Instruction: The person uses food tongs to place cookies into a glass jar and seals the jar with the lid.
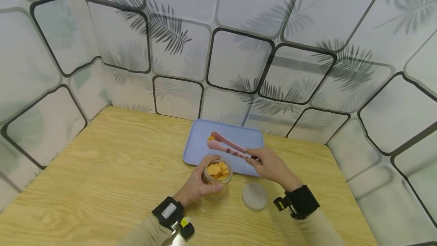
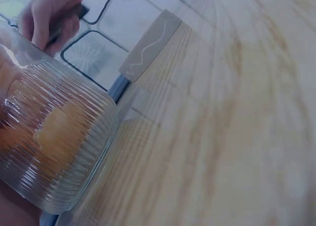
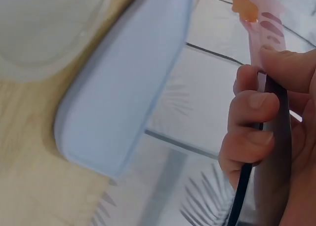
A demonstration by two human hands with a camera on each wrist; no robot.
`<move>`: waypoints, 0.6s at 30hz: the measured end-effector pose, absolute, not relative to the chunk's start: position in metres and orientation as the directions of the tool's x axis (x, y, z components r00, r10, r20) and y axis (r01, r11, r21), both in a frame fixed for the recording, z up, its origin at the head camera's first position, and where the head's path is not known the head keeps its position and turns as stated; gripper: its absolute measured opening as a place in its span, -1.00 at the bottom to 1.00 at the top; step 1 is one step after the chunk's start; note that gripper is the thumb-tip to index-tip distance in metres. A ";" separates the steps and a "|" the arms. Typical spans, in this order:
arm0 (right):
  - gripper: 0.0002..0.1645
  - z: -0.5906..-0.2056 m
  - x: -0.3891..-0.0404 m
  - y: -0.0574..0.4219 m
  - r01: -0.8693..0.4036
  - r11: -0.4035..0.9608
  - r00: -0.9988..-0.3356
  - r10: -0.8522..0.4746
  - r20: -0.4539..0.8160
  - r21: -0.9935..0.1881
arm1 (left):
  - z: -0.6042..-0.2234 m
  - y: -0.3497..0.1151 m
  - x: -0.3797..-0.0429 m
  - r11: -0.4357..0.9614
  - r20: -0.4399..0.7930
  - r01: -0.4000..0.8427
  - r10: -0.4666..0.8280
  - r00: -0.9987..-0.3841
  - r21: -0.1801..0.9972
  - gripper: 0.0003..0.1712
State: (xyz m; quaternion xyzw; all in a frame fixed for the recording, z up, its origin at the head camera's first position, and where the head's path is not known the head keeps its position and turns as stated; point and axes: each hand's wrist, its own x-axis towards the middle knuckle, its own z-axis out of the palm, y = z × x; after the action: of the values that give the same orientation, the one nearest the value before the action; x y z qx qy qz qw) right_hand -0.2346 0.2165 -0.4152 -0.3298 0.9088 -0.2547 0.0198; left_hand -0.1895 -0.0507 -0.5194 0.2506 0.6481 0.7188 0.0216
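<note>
My left hand (image 1: 199, 185) is curled round a ribbed glass jar (image 2: 59, 132) that holds several orange flower-shaped pieces (image 1: 217, 171). In the left wrist view the jar's base is close to the wooden table. My right hand (image 1: 273, 165) grips pink tongs (image 1: 227, 146) with dark handles. Between the tong tips is one orange flower-shaped piece (image 3: 245, 7), over the blue tray (image 1: 199, 128). Thumb and fingers wrap the handles in the right wrist view.
A round whitish lid (image 1: 254, 196) lies on the wooden table (image 1: 102, 170), right of the jar and in front of the tray. Behind the table stands a patterned cloth wall (image 1: 181, 48), with further panels at left and right.
</note>
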 end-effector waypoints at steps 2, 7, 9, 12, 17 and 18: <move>-0.68 -0.409 -0.226 0.226 -0.585 0.642 -0.783 -0.606 0.140 -0.496 | -0.520 -0.050 -0.190 -0.148 0.326 0.292 0.360 -0.874 0.945 -0.12; -0.60 -0.392 -0.202 0.244 -0.597 0.598 -0.770 -0.614 0.172 -0.535 | -0.520 -0.049 -0.190 -0.142 0.319 0.286 0.363 -0.875 0.948 -0.11; -0.57 -0.386 -0.191 0.247 -0.592 0.588 -0.769 -0.616 0.169 -0.551 | -0.520 -0.050 -0.189 -0.146 0.318 0.284 0.359 -0.877 0.948 -0.11; -0.53 -0.376 -0.170 0.250 -0.550 0.602 -0.792 -0.597 0.132 -0.579 | -0.519 -0.050 -0.188 -0.147 0.315 0.280 0.357 -0.879 0.949 -0.13; -0.50 -0.366 -0.141 0.249 -0.449 0.647 -0.850 -0.522 0.071 -0.617 | -0.518 -0.049 -0.188 -0.158 0.314 0.274 0.355 -0.880 0.948 -0.13; -0.49 -0.365 -0.138 0.249 -0.432 0.655 -0.858 -0.510 0.059 -0.619 | -0.518 -0.049 -0.189 -0.164 0.314 0.272 0.354 -0.881 0.948 -0.13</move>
State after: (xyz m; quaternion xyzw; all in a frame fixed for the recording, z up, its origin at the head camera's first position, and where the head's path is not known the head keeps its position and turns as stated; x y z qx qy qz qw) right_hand -0.1375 0.2488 -0.3648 -0.2596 0.9078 -0.3240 0.0603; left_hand -0.1887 -0.0493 -0.5182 0.2421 0.6461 0.7233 0.0284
